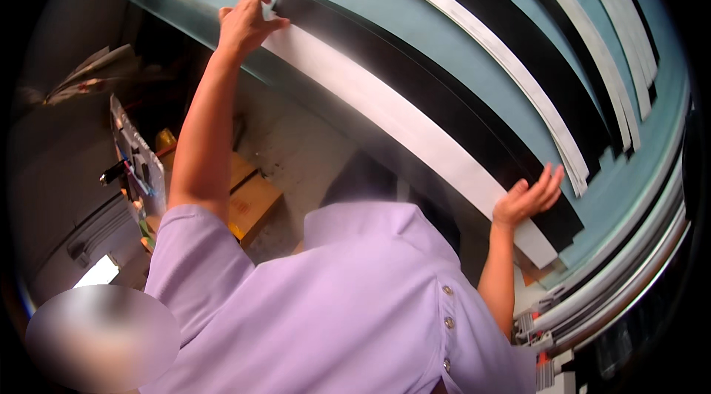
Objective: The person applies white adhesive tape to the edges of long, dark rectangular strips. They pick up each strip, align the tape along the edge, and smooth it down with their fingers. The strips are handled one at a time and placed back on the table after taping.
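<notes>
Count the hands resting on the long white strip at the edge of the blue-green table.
2. The left hand presses the far end of the white strip; the right hand lies flat near its other end. No other hands show.

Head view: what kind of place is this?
Likely a workshop or small factory bench. Both hands, left and right, press on a long white strip beside a black strip on a teal worktable. More cut strips lie farther back, with cardboard boxes on the floor.
</notes>
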Available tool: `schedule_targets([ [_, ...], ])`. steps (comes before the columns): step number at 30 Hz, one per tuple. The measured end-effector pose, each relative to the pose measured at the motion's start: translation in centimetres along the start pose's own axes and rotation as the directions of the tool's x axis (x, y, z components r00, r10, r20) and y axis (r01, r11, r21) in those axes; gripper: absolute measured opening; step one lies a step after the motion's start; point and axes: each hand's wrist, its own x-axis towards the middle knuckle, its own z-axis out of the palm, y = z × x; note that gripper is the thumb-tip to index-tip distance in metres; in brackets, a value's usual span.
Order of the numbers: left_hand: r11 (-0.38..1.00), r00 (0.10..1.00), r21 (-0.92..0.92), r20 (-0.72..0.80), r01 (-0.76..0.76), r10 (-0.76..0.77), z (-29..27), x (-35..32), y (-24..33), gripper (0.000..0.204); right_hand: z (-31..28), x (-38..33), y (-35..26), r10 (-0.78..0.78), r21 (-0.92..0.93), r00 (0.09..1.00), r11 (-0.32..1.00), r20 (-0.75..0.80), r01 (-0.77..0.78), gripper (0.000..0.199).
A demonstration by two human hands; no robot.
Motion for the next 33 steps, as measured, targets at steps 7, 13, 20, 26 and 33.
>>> schedule_targets([
  [7, 0.682, 0.8, -0.511, -0.569, -0.523, 0.188, 4.1, -13.0, 30.6, 0.044, 0.9, 2.5, -6.2, 0.055, -0.01, 0.997, 0.998, 0.051, -0.054, 0.043],
  [13, 0.894, 0.948, -0.346, -0.235, -0.286, 0.213, 5.8, -12.3, 32.3, 0.085, 1.6, 1.9, -4.7, 0.143, -0.114, 0.981, 0.985, 0.135, -0.128, 0.069],
  [20, 0.968, 0.946, -0.231, -0.324, -0.099, 0.02, 5.6, -4.4, 19.3, 0.083, -3.3, -5.3, 13.4, 0.326, -0.393, 0.945, 0.868, -0.007, -0.302, 0.063],
  [26, 0.985, 0.926, -0.16, -0.377, -0.06, -0.005, 5.8, 1.3, 10.4, 0.08, -6.3, -8.0, 20.5, 0.43, -0.475, 0.903, 0.797, 0.012, -0.374, 0.064],
  [33, 0.987, 0.92, -0.157, -0.389, -0.019, -0.044, 6.1, 4.6, 5.5, 0.082, -6.7, -9.2, 22.3, 0.564, -0.48, 0.825, 0.716, -0.031, -0.507, 0.061],
])
